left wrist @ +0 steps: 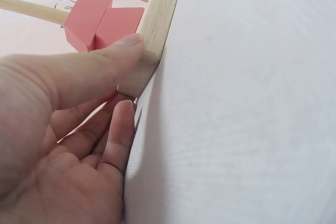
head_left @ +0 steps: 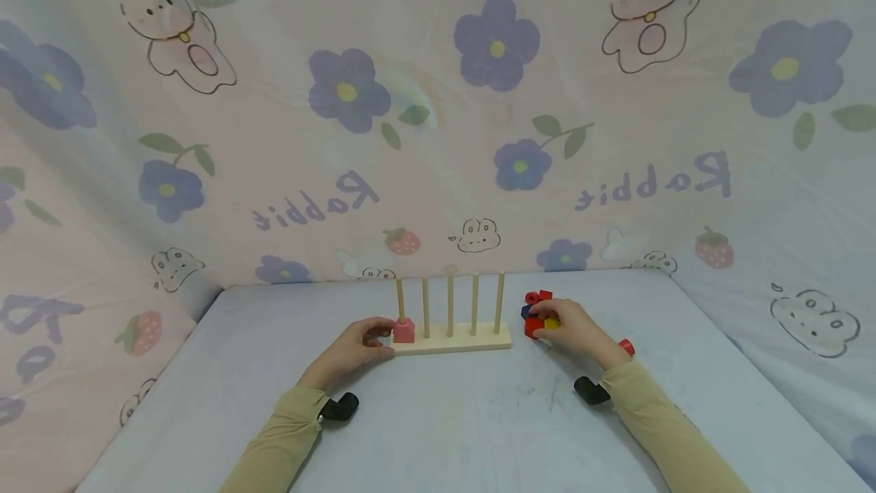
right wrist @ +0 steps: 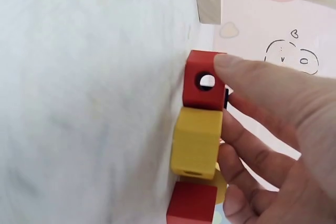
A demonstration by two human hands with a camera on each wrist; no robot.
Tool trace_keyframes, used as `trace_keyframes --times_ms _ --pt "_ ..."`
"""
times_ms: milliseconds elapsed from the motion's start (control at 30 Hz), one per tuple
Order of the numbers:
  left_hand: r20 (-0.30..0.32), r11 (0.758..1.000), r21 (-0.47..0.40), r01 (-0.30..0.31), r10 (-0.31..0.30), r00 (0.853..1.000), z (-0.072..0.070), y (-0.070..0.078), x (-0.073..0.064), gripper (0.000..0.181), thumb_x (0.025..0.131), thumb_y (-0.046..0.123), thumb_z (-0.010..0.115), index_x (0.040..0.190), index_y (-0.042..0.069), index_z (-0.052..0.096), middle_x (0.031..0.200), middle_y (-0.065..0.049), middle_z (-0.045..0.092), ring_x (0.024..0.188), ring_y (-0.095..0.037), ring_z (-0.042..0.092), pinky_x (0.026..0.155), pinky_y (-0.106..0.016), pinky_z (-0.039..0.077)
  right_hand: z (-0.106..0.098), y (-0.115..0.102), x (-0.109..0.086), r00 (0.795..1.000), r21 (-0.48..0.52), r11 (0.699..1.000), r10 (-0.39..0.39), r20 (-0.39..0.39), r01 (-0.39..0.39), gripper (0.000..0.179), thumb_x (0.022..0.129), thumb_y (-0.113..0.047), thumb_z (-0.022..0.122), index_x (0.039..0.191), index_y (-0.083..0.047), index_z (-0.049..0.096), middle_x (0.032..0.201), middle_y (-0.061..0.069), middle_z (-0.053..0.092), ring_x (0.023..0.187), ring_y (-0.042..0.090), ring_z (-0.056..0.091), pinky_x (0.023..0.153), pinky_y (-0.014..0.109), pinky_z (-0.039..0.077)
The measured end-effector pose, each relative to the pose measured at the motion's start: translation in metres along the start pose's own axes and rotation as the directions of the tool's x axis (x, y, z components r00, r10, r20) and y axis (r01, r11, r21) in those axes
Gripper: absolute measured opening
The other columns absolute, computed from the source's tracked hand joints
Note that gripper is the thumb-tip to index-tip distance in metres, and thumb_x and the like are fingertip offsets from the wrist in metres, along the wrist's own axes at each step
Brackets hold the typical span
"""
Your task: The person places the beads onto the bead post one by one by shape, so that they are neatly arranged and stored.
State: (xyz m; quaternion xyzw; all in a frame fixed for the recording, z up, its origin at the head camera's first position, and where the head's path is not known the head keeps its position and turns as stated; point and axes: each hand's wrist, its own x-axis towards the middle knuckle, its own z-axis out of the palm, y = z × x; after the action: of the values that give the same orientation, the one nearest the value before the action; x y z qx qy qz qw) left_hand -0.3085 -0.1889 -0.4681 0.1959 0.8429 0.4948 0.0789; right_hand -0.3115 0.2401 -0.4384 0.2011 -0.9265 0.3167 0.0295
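A wooden peg rack with several upright pegs stands on the table, and pink blocks sit on its leftmost peg. At that end, my left hand grips the base, thumb on one side and fingers on the other. To the right of the rack, my right hand is at a group of coloured blocks. Its thumb lies on a red block with a round hole, the other fingers curled behind it. Directly beside that block in the right wrist view are a yellow block and another red block.
Beyond my right fingers lie a dark blue block and small red blocks. One red piece shows beside my right wrist. The white table ends at a patterned cloth hanging behind and at the sides.
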Motion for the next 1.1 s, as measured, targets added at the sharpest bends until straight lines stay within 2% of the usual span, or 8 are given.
trace_keyframes --times_ms 433,567,733,933,1100 --pt "0.011 1.0 -0.001 -0.007 0.007 1.0 0.0017 -0.0011 -0.003 0.049 0.082 0.013 0.076 0.126 0.003 0.057 0.119 -0.009 0.058 0.096 -0.02 0.056 0.083 -0.032 0.046 0.0057 -0.0042 -0.0056 1.0 -0.081 0.996 -0.028 -0.011 0.027 0.038 0.076 -0.006 0.078 0.112 -0.001 0.066 0.09 0.001 0.057 0.089 0.022 0.051 0.081 0.04 0.047" --pt "0.008 1.0 0.007 -0.001 0.001 1.0 0.0011 0.0006 -0.0035 0.049 0.083 0.015 0.075 0.127 0.005 0.056 0.12 -0.008 0.058 0.096 -0.02 0.056 0.084 -0.033 0.046 0.0039 -0.0078 -0.0071 1.0 -0.091 0.996 -0.006 -0.011 0.005 0.038 0.077 -0.006 0.078 0.113 0.0 0.067 0.097 0.006 0.059 0.096 0.027 0.052 0.084 0.043 0.048" --pt "0.009 1.0 0.005 -0.023 0.022 1.0 0.0004 0.0005 -0.0039 0.049 0.083 0.015 0.075 0.127 0.003 0.056 0.12 -0.011 0.058 0.095 -0.021 0.057 0.084 -0.034 0.047 0.0015 -0.0097 -0.0079 1.0 -0.098 0.995 0.009 -0.02 -0.01 0.034 0.076 -0.005 0.079 0.109 -0.003 0.07 0.108 0.011 0.062 0.106 0.034 0.052 0.09 0.05 0.046" --pt "0.002 0.999 0.034 -0.018 0.018 1.0 0.0011 -0.0026 -0.0033 0.048 0.083 0.015 0.075 0.126 0.005 0.057 0.119 -0.007 0.059 0.099 -0.02 0.057 0.086 -0.033 0.046 0.0035 -0.0061 -0.0073 0.999 -0.097 0.995 -0.026 -0.022 0.024 0.031 0.073 -0.004 0.081 0.102 -0.006 0.069 0.1 0.004 0.064 0.101 0.03 0.055 0.09 0.05 0.045" --pt "0.005 1.0 0.02 -0.024 0.024 1.0 -0.0001 0.0013 -0.0022 0.048 0.084 0.015 0.074 0.127 0.003 0.056 0.12 -0.008 0.059 0.095 -0.019 0.057 0.083 -0.031 0.046 0.0003 -0.0051 -0.0057 0.999 -0.078 0.996 -0.033 -0.021 0.031 0.03 0.072 -0.003 0.082 0.097 -0.01 0.066 0.097 0.0 0.063 0.099 0.028 0.055 0.09 0.05 0.045"
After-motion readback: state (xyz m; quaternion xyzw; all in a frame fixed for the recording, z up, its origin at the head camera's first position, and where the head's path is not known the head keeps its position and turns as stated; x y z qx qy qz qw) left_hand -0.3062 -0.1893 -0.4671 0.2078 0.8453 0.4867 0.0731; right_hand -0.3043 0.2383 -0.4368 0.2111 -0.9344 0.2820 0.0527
